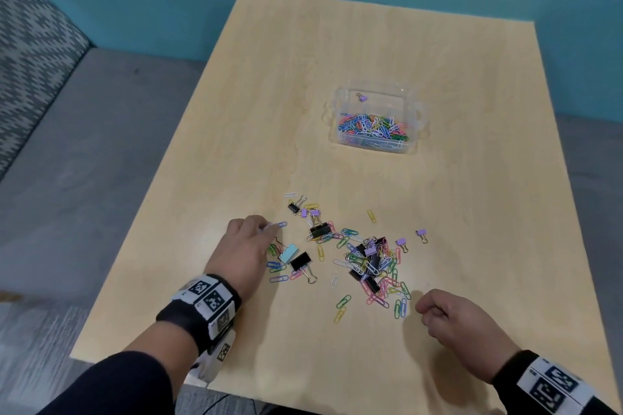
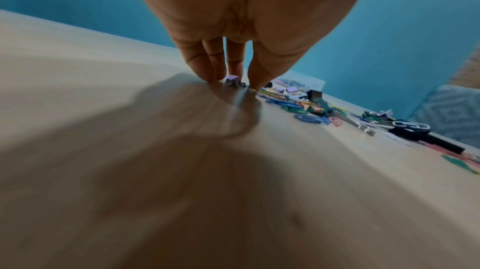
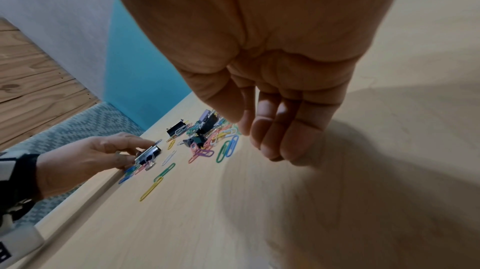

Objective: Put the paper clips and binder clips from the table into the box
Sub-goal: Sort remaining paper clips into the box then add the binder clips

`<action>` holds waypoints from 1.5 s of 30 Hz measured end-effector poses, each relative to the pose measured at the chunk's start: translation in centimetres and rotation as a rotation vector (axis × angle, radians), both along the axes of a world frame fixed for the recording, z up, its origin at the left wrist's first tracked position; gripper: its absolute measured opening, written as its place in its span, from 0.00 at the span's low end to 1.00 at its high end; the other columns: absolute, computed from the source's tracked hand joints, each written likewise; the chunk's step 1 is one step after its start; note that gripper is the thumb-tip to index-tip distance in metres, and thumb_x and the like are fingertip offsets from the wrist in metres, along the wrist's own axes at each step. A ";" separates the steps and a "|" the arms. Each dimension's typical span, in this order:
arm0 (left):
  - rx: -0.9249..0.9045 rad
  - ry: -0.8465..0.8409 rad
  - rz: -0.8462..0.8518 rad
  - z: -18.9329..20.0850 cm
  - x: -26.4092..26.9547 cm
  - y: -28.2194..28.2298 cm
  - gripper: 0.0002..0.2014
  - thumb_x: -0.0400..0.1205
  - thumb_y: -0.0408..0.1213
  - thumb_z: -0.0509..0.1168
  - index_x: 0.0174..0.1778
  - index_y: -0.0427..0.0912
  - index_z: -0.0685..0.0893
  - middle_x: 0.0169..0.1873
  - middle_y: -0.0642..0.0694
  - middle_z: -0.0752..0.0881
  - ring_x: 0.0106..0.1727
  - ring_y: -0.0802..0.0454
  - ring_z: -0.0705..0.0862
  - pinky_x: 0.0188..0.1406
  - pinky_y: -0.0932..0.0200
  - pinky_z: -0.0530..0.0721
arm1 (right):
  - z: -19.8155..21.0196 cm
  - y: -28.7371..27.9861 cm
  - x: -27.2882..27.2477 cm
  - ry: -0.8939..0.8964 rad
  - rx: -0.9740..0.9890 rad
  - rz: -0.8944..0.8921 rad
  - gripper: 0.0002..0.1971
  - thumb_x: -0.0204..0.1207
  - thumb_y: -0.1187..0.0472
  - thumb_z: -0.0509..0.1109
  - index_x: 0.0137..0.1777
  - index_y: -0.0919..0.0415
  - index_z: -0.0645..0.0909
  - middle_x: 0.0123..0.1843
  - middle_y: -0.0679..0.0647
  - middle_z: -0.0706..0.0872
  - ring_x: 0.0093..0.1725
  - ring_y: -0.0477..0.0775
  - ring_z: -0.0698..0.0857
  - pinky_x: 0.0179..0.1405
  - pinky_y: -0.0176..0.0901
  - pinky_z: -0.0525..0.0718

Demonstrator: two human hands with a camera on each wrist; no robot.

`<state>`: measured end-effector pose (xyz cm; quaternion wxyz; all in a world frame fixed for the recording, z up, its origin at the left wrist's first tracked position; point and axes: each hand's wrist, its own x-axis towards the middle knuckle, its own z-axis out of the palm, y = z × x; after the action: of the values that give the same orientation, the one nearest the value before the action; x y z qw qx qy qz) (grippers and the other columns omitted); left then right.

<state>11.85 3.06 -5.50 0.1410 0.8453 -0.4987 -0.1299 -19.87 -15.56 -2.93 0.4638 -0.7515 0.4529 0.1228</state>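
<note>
We wear dark long sleeves and black wristbands; each wrist carries a white block printed with square black-and-white markers, and both hands are bare.

left hand fingertips: hidden, head view | grip: unclear | nearby table: blurred

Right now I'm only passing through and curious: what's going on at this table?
A person is clearing clips off a wooden table into a clear plastic box, which already holds a heap of coloured paper clips and one purple binder clip. The left hand has its fingertips down at the left edge of the scattered pile, by a small purple binder clip. The right hand hovers loosely curled and holds nothing.
</note>
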 end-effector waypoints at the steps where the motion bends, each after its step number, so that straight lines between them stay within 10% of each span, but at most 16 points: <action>1: -0.005 0.000 -0.017 0.1 -0.3 -0.4 0.29 0.69 0.19 0.65 0.65 0.44 0.80 0.53 0.44 0.80 0.49 0.39 0.76 0.46 0.49 0.83 | 0.0 0.0 0.1 0.001 0.003 0.003 0.11 0.72 0.68 0.67 0.39 0.49 0.84 0.27 0.42 0.81 0.28 0.41 0.75 0.32 0.37 0.74; 6: -0.058 0.183 0.193 -0.1 -0.5 0.1 0.23 0.79 0.26 0.59 0.71 0.41 0.74 0.56 0.44 0.81 0.55 0.42 0.77 0.55 0.51 0.77 | 0.2 0.1 -0.3 0.006 0.016 -0.015 0.11 0.72 0.68 0.66 0.39 0.50 0.84 0.29 0.45 0.82 0.29 0.42 0.76 0.34 0.37 0.75; 13: 0.040 0.033 0.102 0.1 -2.4 -0.4 0.33 0.69 0.19 0.59 0.69 0.48 0.75 0.51 0.44 0.77 0.47 0.43 0.73 0.38 0.49 0.82 | 0.1 0.2 -0.8 0.016 0.020 0.003 0.12 0.72 0.69 0.66 0.39 0.49 0.83 0.31 0.48 0.83 0.32 0.46 0.78 0.38 0.41 0.77; 20: -0.073 0.142 0.288 0.3 0.3 -0.3 0.17 0.77 0.24 0.60 0.58 0.42 0.85 0.53 0.47 0.80 0.51 0.45 0.80 0.48 0.56 0.76 | -0.2 0.4 -0.9 0.011 0.012 0.005 0.12 0.72 0.68 0.66 0.39 0.49 0.83 0.30 0.48 0.83 0.32 0.47 0.79 0.38 0.43 0.78; 24: -0.075 0.100 0.127 0.4 -0.2 1.4 0.16 0.73 0.23 0.62 0.45 0.46 0.90 0.46 0.49 0.83 0.47 0.45 0.80 0.44 0.58 0.74 | -0.3 0.4 -1.3 0.006 0.012 0.003 0.12 0.72 0.69 0.67 0.39 0.49 0.84 0.29 0.44 0.83 0.31 0.45 0.78 0.38 0.43 0.77; 32: -0.031 0.162 0.137 0.2 0.8 2.0 0.05 0.76 0.42 0.70 0.47 0.49 0.88 0.42 0.52 0.78 0.46 0.49 0.78 0.43 0.58 0.73 | -0.4 0.4 -1.1 0.015 0.005 0.008 0.12 0.72 0.68 0.66 0.38 0.48 0.83 0.28 0.45 0.82 0.31 0.46 0.79 0.38 0.44 0.78; 39: 0.035 0.114 0.322 1.1 2.5 0.0 0.06 0.77 0.39 0.69 0.47 0.44 0.87 0.44 0.46 0.80 0.49 0.42 0.79 0.43 0.53 0.75 | -0.1 0.6 -1.0 0.031 -0.014 0.026 0.12 0.72 0.68 0.65 0.39 0.49 0.83 0.29 0.47 0.83 0.32 0.46 0.79 0.39 0.43 0.79; 45: -0.047 -0.100 -0.126 0.7 -0.4 0.3 0.21 0.68 0.21 0.68 0.57 0.39 0.85 0.55 0.41 0.86 0.50 0.39 0.83 0.51 0.49 0.85 | -0.1 0.7 -1.3 0.029 -0.008 0.021 0.11 0.73 0.68 0.66 0.39 0.50 0.83 0.28 0.47 0.82 0.30 0.45 0.79 0.36 0.40 0.77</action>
<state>11.47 3.33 -4.79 0.1272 0.8140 -0.5604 -0.0845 -21.13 -14.89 -3.00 0.4528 -0.7562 0.4520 0.1369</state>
